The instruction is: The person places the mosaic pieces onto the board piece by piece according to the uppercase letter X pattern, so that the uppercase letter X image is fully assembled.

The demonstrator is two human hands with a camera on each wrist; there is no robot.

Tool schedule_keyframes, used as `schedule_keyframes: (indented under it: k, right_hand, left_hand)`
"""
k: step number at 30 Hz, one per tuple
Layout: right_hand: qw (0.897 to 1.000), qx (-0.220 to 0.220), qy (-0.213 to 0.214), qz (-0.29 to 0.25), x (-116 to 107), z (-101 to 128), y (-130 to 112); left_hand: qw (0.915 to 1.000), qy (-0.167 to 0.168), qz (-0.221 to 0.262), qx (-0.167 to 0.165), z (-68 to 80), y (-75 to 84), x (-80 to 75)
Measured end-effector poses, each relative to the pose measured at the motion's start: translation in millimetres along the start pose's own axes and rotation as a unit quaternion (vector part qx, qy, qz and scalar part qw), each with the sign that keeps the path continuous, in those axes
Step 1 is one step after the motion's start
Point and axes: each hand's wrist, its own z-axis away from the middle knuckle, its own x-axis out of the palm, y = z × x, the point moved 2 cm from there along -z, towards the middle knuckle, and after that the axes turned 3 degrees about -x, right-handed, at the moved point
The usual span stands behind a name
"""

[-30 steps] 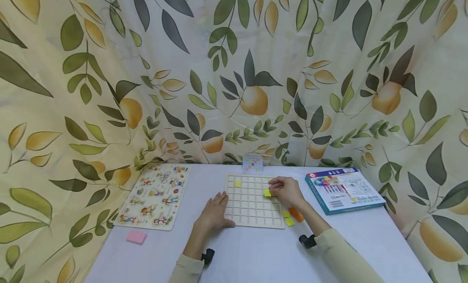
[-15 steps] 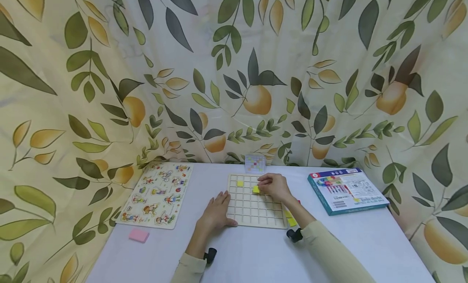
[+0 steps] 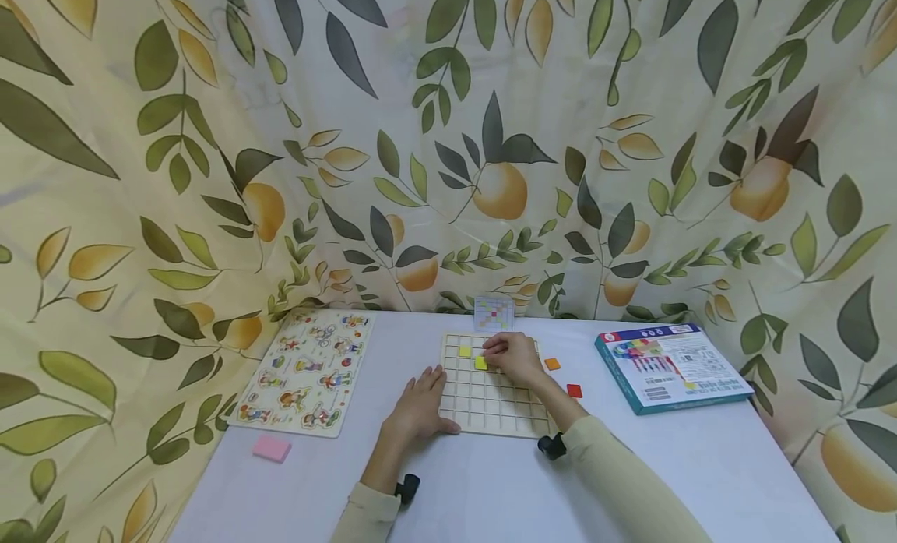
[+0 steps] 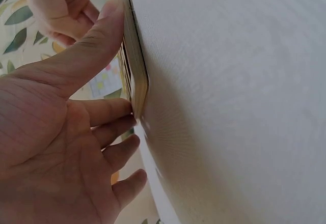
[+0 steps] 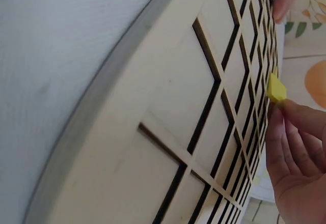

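Observation:
A pale wooden grid board point(image 3: 483, 414) lies on the white table, its cells framed by raised strips. My right hand point(image 3: 515, 358) pinches a small yellow square tile point(image 5: 276, 88) between thumb and fingertips, close over the board's upper rows. Just up and left of it, another yellow tile point(image 3: 466, 351) sits in a cell. Along the board's left edge, my left hand point(image 3: 419, 403) rests with fingers extended; in the left wrist view the thumb point(image 4: 109, 23) and the index fingertip touch the board's side. Behind the board stands a small card point(image 3: 494, 314) with a coloured-square pattern.
Right of the board lie an orange tile point(image 3: 552, 364) and a red tile point(image 3: 575, 390), near the right forearm. A flat teal-edged box point(image 3: 676, 368) is farther right. To the left are a picture board point(image 3: 301, 371) and a pink block point(image 3: 272, 449). Patterned curtains enclose the table.
My right hand has carried the yellow tile leftward from the board's right side, near the seated tile. The forearm now covers the yellow tiles beside the board. My left hand stays put.

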Motion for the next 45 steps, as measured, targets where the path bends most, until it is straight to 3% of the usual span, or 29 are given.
schedule_keyframes:
  k: [6,11,24,34,45]
  right_hand:
    - [1.000,-0.006,0.001,0.017,5,-2,2]
    - [0.998,-0.038,-0.006,0.053,7,-3,0]
    - [0.982,-0.080,-0.063,0.157,8,-3,-5]
    - [0.977,-0.089,-0.082,0.174,2,-4,-3]
    - [0.986,-0.088,-0.076,0.117,-20,15,3]
  left_hand:
    - [1.0000,-0.001,0.004,-0.003,-2.0,0.3,3.1]
    - [1.0000,0.002,0.006,-0.001,-2.1,-0.3,2.7]
    - [0.9999,-0.008,0.003,-0.006,-1.2,-0.2,-0.1]
    - [1.0000,-0.003,0.007,-0.002,-1.3,0.8,1.7]
    - [0.9999,-0.007,0.013,-0.007,0.8,2.3,-1.0]
